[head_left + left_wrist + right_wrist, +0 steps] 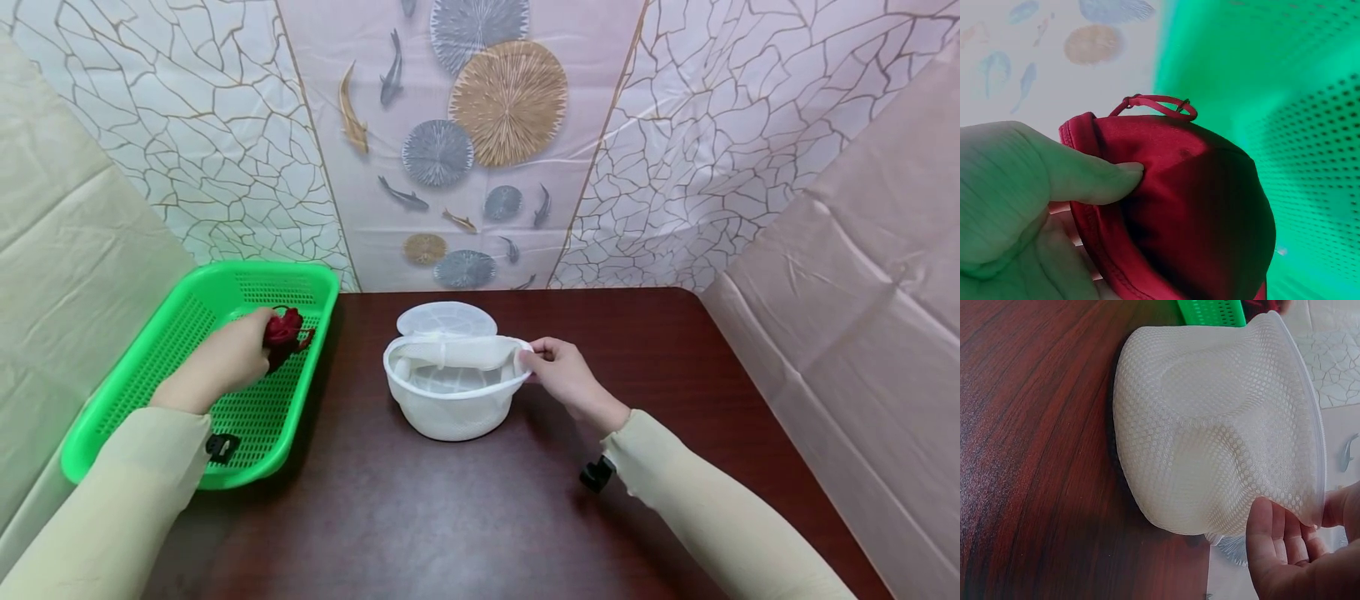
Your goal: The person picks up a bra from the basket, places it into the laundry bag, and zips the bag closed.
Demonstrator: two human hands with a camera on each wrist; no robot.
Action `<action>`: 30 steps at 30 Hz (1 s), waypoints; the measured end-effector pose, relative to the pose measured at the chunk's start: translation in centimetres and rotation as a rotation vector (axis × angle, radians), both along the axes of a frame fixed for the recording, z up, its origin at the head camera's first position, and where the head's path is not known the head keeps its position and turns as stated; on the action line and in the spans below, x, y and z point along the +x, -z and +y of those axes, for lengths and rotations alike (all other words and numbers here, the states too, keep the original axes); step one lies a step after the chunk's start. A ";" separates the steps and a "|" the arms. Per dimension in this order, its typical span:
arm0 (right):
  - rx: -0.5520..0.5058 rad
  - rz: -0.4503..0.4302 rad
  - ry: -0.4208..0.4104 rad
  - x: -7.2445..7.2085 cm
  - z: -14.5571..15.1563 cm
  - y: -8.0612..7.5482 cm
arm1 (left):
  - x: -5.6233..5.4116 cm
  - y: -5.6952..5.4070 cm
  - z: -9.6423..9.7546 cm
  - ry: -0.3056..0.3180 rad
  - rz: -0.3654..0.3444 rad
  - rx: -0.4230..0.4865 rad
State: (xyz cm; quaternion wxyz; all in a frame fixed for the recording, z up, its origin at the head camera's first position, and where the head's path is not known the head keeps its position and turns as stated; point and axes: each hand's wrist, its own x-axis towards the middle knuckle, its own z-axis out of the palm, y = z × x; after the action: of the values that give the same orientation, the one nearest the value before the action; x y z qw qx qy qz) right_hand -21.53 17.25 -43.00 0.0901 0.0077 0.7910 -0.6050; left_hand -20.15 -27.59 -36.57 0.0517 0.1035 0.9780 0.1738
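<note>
My left hand (228,358) is over the green basket and grips a red bra (283,333). In the left wrist view the thumb presses on the edge of a smooth moulded bra cup (1204,200), and a thin strap with small rings loops above it. On the table stands a white mesh laundry bag (453,412), its round lid (447,315) folded back towards the wall. My right hand (566,379) pinches the right side of the bag's rim. From the right wrist view the bag's honeycomb mesh side (1197,425) looks dented, with the fingers at the zip edge.
The green plastic basket (183,321) with perforated walls stands at the left of the dark red-brown table (420,517). Patterned wall covering (637,208) rises behind the table's back edge. Pale panels (847,275) close in the sides. A black wrist device (596,475) hangs below the right sleeve.
</note>
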 end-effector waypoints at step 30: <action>0.056 0.067 0.015 0.3 -0.3 0.2 | 2.8 -3.8 10.2 0.215 0.349 0.279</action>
State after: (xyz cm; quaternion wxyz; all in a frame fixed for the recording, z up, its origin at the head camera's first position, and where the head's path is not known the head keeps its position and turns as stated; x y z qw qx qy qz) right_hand -21.24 16.96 -43.20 0.0587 -0.0042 0.8101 -0.5833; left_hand -17.36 -17.37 -32.74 -0.1148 0.2414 0.9220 0.2802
